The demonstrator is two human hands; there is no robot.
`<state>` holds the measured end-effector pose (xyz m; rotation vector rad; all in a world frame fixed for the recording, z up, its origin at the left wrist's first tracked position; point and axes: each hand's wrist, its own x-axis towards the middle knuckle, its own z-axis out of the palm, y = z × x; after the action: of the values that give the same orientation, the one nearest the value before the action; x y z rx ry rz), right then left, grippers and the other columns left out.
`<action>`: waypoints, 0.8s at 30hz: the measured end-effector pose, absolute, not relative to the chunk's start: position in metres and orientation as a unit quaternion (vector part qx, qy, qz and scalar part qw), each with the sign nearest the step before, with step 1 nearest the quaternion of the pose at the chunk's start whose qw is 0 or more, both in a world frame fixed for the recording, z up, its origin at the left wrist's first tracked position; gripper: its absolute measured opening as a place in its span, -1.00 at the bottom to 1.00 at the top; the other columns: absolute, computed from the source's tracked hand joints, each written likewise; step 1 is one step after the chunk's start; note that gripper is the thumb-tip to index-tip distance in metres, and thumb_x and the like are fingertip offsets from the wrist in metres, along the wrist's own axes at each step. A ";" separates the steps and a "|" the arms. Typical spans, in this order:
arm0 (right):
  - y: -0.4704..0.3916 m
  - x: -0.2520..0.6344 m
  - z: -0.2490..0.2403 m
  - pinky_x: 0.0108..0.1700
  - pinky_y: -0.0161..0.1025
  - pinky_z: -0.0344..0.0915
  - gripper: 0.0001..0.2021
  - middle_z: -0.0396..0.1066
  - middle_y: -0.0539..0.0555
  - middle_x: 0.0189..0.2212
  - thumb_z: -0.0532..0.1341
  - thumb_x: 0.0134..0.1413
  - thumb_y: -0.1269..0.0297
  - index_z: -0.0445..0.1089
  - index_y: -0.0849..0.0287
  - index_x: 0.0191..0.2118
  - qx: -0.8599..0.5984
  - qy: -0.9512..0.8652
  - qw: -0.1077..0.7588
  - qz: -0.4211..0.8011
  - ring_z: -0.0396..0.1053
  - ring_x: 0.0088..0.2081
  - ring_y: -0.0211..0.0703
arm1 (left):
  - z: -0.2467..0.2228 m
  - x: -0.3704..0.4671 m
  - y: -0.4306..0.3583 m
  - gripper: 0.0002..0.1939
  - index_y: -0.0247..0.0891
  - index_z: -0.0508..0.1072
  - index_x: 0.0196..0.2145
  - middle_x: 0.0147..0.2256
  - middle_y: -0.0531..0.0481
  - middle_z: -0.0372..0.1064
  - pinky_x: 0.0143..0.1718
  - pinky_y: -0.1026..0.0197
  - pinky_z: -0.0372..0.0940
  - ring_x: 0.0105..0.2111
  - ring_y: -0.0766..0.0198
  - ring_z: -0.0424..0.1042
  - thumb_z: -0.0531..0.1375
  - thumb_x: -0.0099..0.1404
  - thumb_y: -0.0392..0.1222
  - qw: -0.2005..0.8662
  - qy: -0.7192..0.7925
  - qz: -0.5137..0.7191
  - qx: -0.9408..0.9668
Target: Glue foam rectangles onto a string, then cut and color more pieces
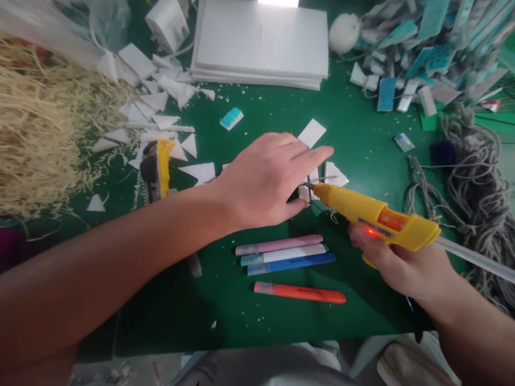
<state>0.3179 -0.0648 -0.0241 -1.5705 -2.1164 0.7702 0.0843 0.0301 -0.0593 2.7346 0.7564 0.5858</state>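
My right hand [398,262] is wrapped round the handle of a yellow glue gun [374,214] with a red light lit on its side. The gun's metal tip touches or nearly touches a small white piece [304,193] beside my left thumb. My left hand [269,182] reaches across from the left, palm down, index finger stretched out and thumb at that piece; part of what lies beneath it is hidden. Right of the fingertips sits a white foam scrap [336,175] with thin twine over it. A white rectangle [312,133] lies just beyond the hand.
Pink [279,245], white, blue and red [300,292] markers lie in front. A yellow cutter [163,169], foam scraps and straw [44,128] are left. White sheets [261,43] are stacked behind. Grey yarn [470,198] and blue-white pieces [438,56] lie right.
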 end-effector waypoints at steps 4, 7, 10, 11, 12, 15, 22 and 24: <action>-0.065 0.319 -0.024 -0.67 -0.24 0.24 -0.60 0.29 -0.03 -0.71 0.13 0.30 0.06 0.19 0.01 -0.58 -0.571 -0.735 0.195 0.309 0.30 -0.69 -0.18 | -0.062 0.084 0.032 -0.47 -0.27 0.32 0.27 -0.09 -0.16 0.51 0.03 -0.08 0.36 -0.04 -0.02 0.49 0.18 0.39 -0.14 0.125 0.259 0.203 0.936; -0.067 0.322 -0.025 -0.65 -0.25 0.29 -0.59 0.32 -0.01 -0.69 0.16 0.31 0.05 0.23 0.03 -0.57 -0.576 -0.716 0.195 0.343 0.33 -0.66 -0.18 | -0.064 0.084 0.032 -0.46 -0.31 0.32 0.27 -0.08 -0.16 0.52 0.04 -0.05 0.36 -0.04 -0.01 0.49 0.21 0.37 -0.15 0.131 0.258 0.208 0.934; -0.069 0.322 -0.025 -0.64 -0.29 0.35 -0.68 0.39 -0.03 -0.65 0.18 0.34 0.06 0.37 0.04 -0.44 -0.570 -0.702 0.210 0.373 0.38 -0.65 -0.19 | -0.064 0.085 0.032 -0.44 -0.32 0.31 0.28 -0.06 -0.17 0.51 0.05 -0.06 0.36 -0.03 -0.01 0.49 0.21 0.37 -0.17 0.141 0.261 0.209 0.932; -0.069 0.321 -0.025 -0.65 -0.30 0.35 -0.71 0.39 -0.04 -0.66 0.19 0.34 0.03 0.41 0.04 -0.38 -0.570 -0.695 0.223 0.379 0.37 -0.66 -0.21 | -0.062 0.085 0.032 -0.43 -0.31 0.31 0.28 -0.05 -0.17 0.51 0.06 -0.07 0.36 -0.01 -0.03 0.48 0.22 0.36 -0.16 0.145 0.263 0.205 0.932; -0.069 0.320 -0.025 -0.67 -0.31 0.34 -0.70 0.39 -0.05 -0.67 0.20 0.34 -0.03 0.44 0.05 -0.34 -0.570 -0.687 0.236 0.384 0.36 -0.68 -0.22 | -0.060 0.084 0.032 -0.42 -0.29 0.30 0.29 -0.03 -0.17 0.50 0.07 -0.08 0.35 0.01 -0.04 0.48 0.22 0.36 -0.14 0.148 0.267 0.198 0.931; -0.068 0.317 -0.025 -0.73 -0.32 0.28 -0.55 0.34 -0.07 -0.72 0.19 0.28 -0.25 0.44 0.06 -0.32 -0.567 -0.670 0.266 0.399 0.30 -0.74 -0.23 | -0.050 0.082 0.034 -0.36 -0.22 0.27 0.32 0.03 -0.17 0.48 0.11 -0.12 0.32 0.09 -0.11 0.45 0.25 0.34 -0.05 0.160 0.278 0.167 0.932; -0.069 0.320 -0.020 -0.59 -0.30 0.41 -0.63 0.43 -0.03 -0.66 0.21 0.31 -0.15 0.50 0.07 -0.23 -0.554 -0.664 0.282 0.416 0.42 -0.65 -0.19 | -0.037 0.062 0.038 -0.18 -0.22 0.18 0.38 0.01 -0.16 0.50 0.10 -0.12 0.30 0.05 -0.16 0.47 0.29 0.28 0.12 0.150 0.349 0.085 0.921; -0.066 0.315 -0.013 -0.59 -0.32 0.39 -0.69 0.50 0.01 -0.61 0.29 0.24 -0.09 0.50 0.07 -0.29 -0.563 -0.657 0.291 0.409 0.47 -0.61 -0.17 | -0.037 0.057 0.034 -0.17 -0.28 0.17 0.38 0.06 -0.21 0.48 0.10 -0.08 0.30 0.08 -0.15 0.46 0.30 0.29 0.08 0.146 0.353 0.073 0.921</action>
<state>0.3147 -0.0663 -0.0130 -1.5003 -1.7508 1.0912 0.0571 0.0340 -0.0372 2.6523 1.0148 0.2112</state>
